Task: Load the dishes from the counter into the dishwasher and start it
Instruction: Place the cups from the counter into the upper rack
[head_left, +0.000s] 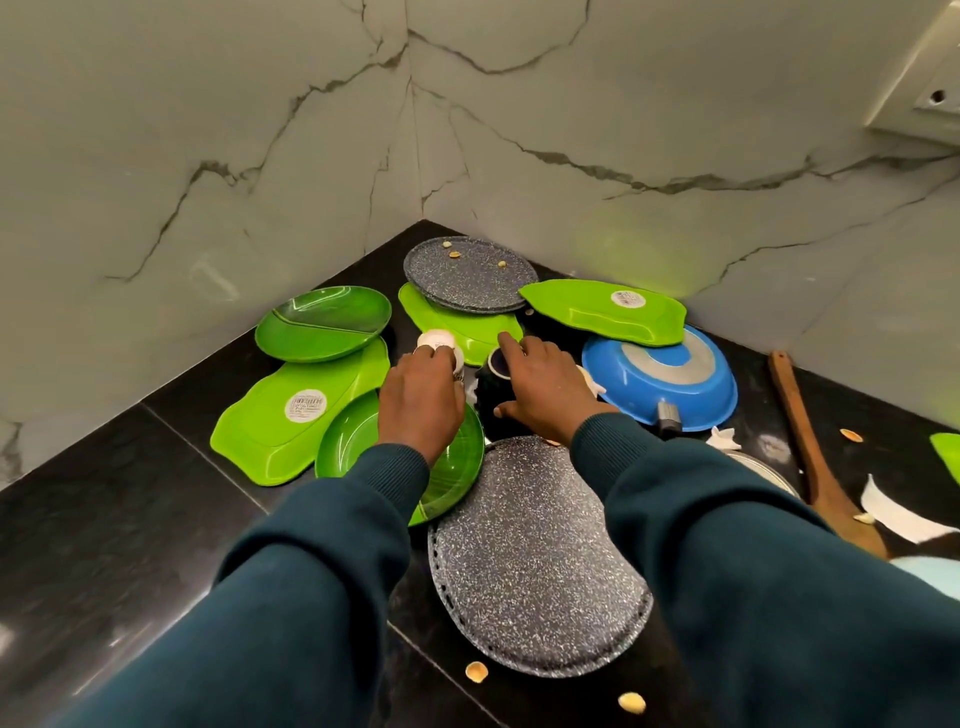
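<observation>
A: While both your arms reach into the corner of the black counter (130, 519), where do your hands sit among the dishes?

B: Your left hand (418, 397) is at about 11 o'clock from the big speckled grey plate (535, 566) lying nearest you. Its fingers curl round a small white cup (439, 345), which sits at the fingertips, at 12 o'clock from the knuckles. The wrist hangs over a round dark-green plate (343, 441).

A: And your right?

B: Your right hand (545, 384) grasps a dark mug (496, 395). The fingers drape over its rim and the thumb presses its near side, so the mug lies under the palm, toward 9 o'clock of the hand. The forefinger tip reaches the edge of a lime-green leaf-shaped tray (467, 332) at 12 o'clock.

A: What lies round them?

B: At 12 o'clock, deep in the corner, a second speckled plate (470, 275) rests on that tray. At 2 o'clock an upturned blue bowl (660, 379) sits just beside your right hand, with another leaf tray (602, 312) partly over its far edge. At 9 to 10 o'clock of your left hand lie a divided green plate (322, 325) and an upturned leaf tray (291, 415) bearing a label. A wooden spoon (810, 457) lies at 3 o'clock, well apart, and nut shells (631, 702) are scattered near you
</observation>
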